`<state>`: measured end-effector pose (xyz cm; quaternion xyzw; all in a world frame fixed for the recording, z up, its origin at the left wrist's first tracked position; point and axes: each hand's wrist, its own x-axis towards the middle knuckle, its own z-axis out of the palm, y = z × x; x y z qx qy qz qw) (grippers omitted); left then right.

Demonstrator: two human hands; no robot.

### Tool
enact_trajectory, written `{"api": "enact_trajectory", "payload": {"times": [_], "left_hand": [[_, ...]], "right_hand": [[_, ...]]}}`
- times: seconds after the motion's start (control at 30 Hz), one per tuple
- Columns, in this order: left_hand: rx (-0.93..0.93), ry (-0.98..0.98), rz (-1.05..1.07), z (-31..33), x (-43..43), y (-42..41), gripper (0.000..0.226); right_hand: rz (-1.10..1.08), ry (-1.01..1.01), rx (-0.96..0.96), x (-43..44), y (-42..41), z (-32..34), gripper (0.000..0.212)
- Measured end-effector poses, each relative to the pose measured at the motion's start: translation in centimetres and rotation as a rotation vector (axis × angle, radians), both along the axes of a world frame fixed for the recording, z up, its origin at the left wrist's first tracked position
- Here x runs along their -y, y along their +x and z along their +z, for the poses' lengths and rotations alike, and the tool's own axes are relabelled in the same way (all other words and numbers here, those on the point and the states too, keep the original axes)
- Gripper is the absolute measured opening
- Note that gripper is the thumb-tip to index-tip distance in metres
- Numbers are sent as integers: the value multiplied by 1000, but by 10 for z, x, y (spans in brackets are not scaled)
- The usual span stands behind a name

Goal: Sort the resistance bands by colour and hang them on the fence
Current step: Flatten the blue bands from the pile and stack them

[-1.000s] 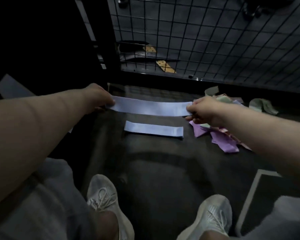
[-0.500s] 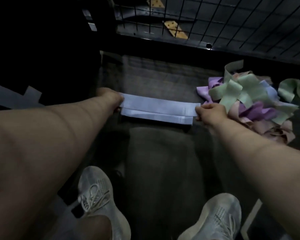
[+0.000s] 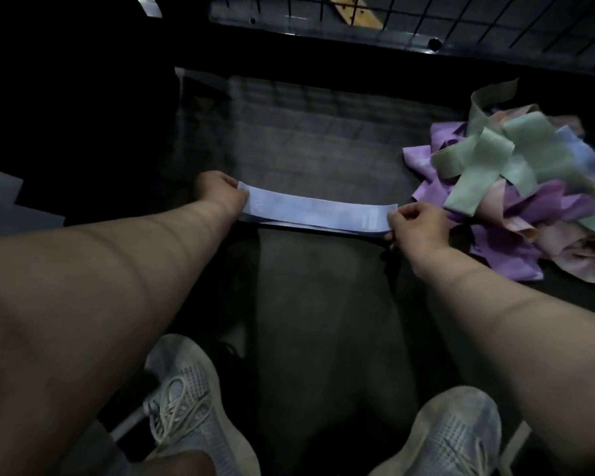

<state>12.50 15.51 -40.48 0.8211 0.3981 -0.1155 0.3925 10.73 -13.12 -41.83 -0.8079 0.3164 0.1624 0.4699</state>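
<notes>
Blue band, faint print unreadable, between left hand and right hand

A pale blue band lies stretched flat across mid-frame, stacked on a second blue band whose edge peeks out below it, while a tangled heap of green, purple, pink and blue bands sits at right, below the black wire fence along the top.

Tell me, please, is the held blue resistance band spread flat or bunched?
Spread flat: left hand and right hand pinch the ends of the blue resistance band, straight over a second blue band.
</notes>
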Motion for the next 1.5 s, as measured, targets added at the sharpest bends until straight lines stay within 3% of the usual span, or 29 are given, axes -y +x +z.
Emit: {"api": "enact_trajectory", "payload": {"times": [0.17, 0.23, 0.3, 0.47, 0.57, 0.73, 0.83, 0.93, 1.0, 1.07, 1.13, 1.23, 1.33, 1.4, 1.5], "left_hand": [[-13, 107, -96, -7, -1, -7, 15], [-31, 148, -119, -10, 0, -8, 18], [-60, 247, -219, -13, 2, -9, 36], [-37, 577, -1111, -10, 1, -9, 86], [-77, 653, -1315, -15, 3, -8, 91], [-89, 691, -1249, -24, 2, -3, 54], [-81, 691, -1258, -26, 2, 0, 42], [-114, 640, -1248, -24, -1, -2, 51], [-166, 569, -1165, -24, -3, -10, 73], [-139, 435, -850, -23, 2, -18, 83], [-90, 290, -403, -20, 8, -21, 70], [-128, 62, 34, -29, 15, -14, 49], [-95, -124, 233, -40, 13, -11, 44], [-95, -134, 167, -40, 9, -13, 36], [-86, 65, -113, -34, 6, -21, 33]], "right_hand": [[18, -66, -28, 4, -2, -10, 17], [83, -184, -40, 6, -2, -16, 25], [213, -371, -42, 9, -2, -15, 44], [867, -634, 96, 9, 1, -5, 90], [1153, -651, 40, 11, 9, -9, 98], [1166, -645, 40, 8, 22, -12, 71], [1175, -638, 46, 8, 26, -11, 68], [1066, -601, 55, 13, 20, -13, 84], [830, -542, 74, 15, 7, -16, 84], [471, -428, 91, 15, -5, -18, 62], [206, -306, 53, 12, -11, -19, 38], [151, -265, 4, 7, -9, -22, 18], [166, -280, -8, 2, -7, -25, 15], [183, -293, -15, 4, -7, -27, 14], [212, -335, -5, 8, -10, -26, 16]]}}
